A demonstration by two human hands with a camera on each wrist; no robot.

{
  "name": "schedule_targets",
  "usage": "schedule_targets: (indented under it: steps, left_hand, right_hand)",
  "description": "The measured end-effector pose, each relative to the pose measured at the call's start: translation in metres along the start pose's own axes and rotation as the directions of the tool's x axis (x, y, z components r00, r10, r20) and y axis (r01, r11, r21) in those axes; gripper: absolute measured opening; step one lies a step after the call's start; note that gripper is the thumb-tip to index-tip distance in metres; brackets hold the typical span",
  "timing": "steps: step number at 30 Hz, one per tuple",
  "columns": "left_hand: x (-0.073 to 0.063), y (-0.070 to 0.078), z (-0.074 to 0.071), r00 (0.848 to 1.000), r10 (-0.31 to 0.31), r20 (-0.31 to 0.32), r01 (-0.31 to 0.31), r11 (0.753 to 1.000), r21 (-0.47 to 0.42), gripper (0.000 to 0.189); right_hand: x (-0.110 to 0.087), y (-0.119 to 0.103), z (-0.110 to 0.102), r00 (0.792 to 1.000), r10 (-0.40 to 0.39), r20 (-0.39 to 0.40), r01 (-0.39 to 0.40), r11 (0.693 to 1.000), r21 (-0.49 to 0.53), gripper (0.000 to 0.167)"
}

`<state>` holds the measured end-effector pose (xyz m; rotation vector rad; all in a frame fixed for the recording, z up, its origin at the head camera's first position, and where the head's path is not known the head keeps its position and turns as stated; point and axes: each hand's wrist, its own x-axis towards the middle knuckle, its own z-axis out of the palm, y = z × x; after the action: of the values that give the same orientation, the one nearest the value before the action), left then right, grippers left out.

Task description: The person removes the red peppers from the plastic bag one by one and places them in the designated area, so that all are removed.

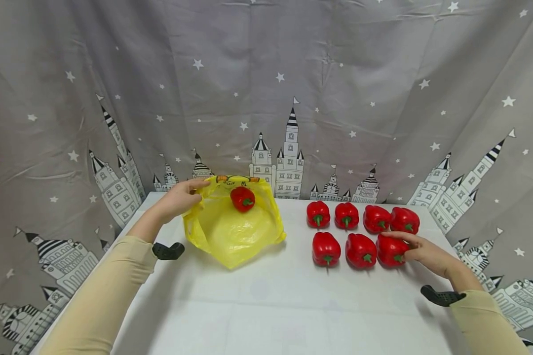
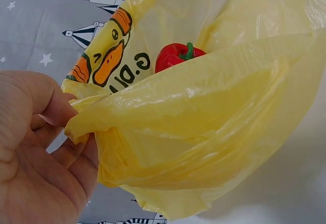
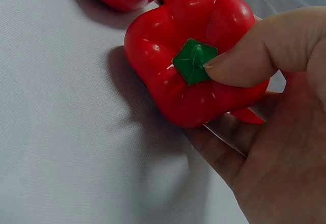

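A yellow plastic bag (image 1: 240,241) lies on the table with its mouth open, and my left hand (image 1: 177,199) pinches its upper left rim. One red bell pepper (image 1: 242,199) sits inside it; the left wrist view shows its green stem above the near fold, beside a printed duck face (image 2: 107,53). At the right, my right hand (image 1: 428,254) grips the front-row red bell pepper (image 3: 196,56) nearest to it, thumb on the green stem and fingers round the far side. Whether that pepper touches the table is hard to tell.
Several more red bell peppers stand in two rows, among them a back-row pepper (image 1: 318,214) and a front-row pepper (image 1: 326,249). They rest on a white table (image 1: 266,305). Behind it hangs a grey curtain (image 1: 231,98) printed with castles and stars.
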<state>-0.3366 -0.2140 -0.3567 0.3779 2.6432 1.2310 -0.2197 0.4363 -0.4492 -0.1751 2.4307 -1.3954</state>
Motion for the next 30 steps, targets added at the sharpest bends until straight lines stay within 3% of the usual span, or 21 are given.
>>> schedule_targets:
  steps: [17,23,30]
  left_hand:
    - [-0.003,0.004,0.000,1.000,0.002,0.006,-0.002,1.000,-0.002,0.060]
    - [-0.002,0.003,0.000,1.000,-0.007,0.000,0.007,1.000,0.001,0.061]
    - [-0.001,0.002,0.000,1.000,-0.004,-0.004,0.004,1.000,0.006,0.061]
  right_hand:
    - [-0.008,0.000,-0.003,1.000,-0.008,-0.016,0.008,1.000,0.023,0.076]
    - [-0.024,-0.009,-0.012,0.996,-0.087,-0.023,0.086,0.996,-0.014,0.075]
    - [-0.034,-0.028,-0.019,0.981,-0.182,-0.062,0.178,0.982,-0.059,0.062]
